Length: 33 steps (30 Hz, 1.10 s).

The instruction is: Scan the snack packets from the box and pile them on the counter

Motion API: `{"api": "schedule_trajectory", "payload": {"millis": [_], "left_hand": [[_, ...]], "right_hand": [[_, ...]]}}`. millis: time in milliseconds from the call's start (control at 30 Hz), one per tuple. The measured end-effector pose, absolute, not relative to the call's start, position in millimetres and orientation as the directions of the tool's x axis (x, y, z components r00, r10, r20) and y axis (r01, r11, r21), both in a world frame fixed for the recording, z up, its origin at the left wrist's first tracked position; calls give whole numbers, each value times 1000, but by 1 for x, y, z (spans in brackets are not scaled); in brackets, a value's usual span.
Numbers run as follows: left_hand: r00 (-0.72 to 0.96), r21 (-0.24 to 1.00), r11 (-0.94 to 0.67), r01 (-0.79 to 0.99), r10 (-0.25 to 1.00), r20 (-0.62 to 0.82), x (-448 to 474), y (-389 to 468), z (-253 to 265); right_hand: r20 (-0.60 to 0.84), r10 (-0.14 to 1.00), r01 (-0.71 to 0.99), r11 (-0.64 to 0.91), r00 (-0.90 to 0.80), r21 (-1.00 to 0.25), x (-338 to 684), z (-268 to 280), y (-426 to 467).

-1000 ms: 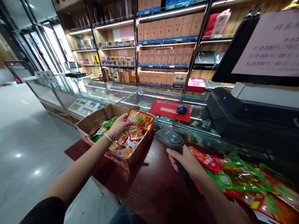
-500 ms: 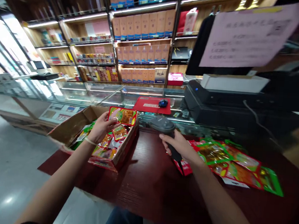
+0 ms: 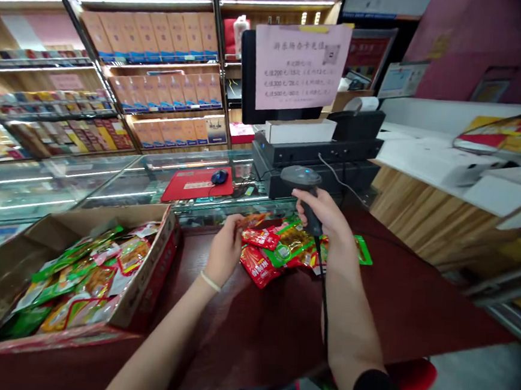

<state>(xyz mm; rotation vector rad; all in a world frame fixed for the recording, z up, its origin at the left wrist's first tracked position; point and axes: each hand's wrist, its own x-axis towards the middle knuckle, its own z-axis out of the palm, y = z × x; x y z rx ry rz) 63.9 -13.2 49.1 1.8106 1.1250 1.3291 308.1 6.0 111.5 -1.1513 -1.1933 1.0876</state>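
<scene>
Left fingers (image 3: pixel 235 226) pinch 1 packet (image 3: pixel 255 220) at edge of pile (image 3: pixel 294 238), apparently done; right fingers (image 3: pixel 304 196) wrap scanner (image 3: pixel 301 175); many packets (image 3: pixel 96 278) left in box (image 3: pixel 144 279).

Tabletop (image 3: pixel 261 333) before the packets (image 3: pixel 293 241) offers passage, the cord (image 3: pixel 325 302) hanging at right.

The snack packets (image 3: pixel 295 240) are smooth, shiny plastic film, crinkled and catching highlights. The barcode scanner (image 3: pixel 300 175) is dark grey plastic with a low sheen. The carton (image 3: pixel 146 276) is cardboard, bare matt brown inside and glossy printed red outside. The table (image 3: pixel 254 333) has a dark reddish wood finish, softly glossy; the display case (image 3: pixel 108 177) is clear, reflective glass. The sign (image 3: pixel 295 95) is matt pink paper.
</scene>
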Motion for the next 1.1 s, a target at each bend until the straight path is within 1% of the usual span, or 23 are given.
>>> {"api": "schedule_trajectory", "payload": {"millis": [133,200,300,433,533,633,833,900,1000,1100], "left_hand": [[313,863,-408,299,896,316,96,2,4],[362,871,-379,312,895,260,102,5,-12],[335,899,-329,291,915,226,103,9,-25],[328,918,-325,226,913,243,99,10,-25],[315,927,-324,191,914,254,91,8,-13],[299,933,-326,154,915,270,77,1,11],[211,908,-386,165,913,350,25,-26,69],[172,889,-406,209,911,375,1,-37,83],[104,841,-420,341,906,411,-43,-48,98],[6,804,-381,456,905,425,-92,-49,103]], "right_hand": [[112,982,-77,124,150,-989,336,112,-1],[110,980,-99,127,165,-987,342,113,-3],[104,981,-101,122,166,-987,342,115,-4],[92,987,-103,106,130,-989,333,116,-2],[110,990,-120,121,92,-985,321,116,0],[131,991,-150,136,39,-979,305,118,2],[142,988,-216,125,-66,-968,257,123,-1],[128,987,-225,102,-102,-969,238,123,-4],[104,979,-228,63,-175,-972,209,119,-9],[97,963,-208,45,-250,-977,182,113,-15]]}}
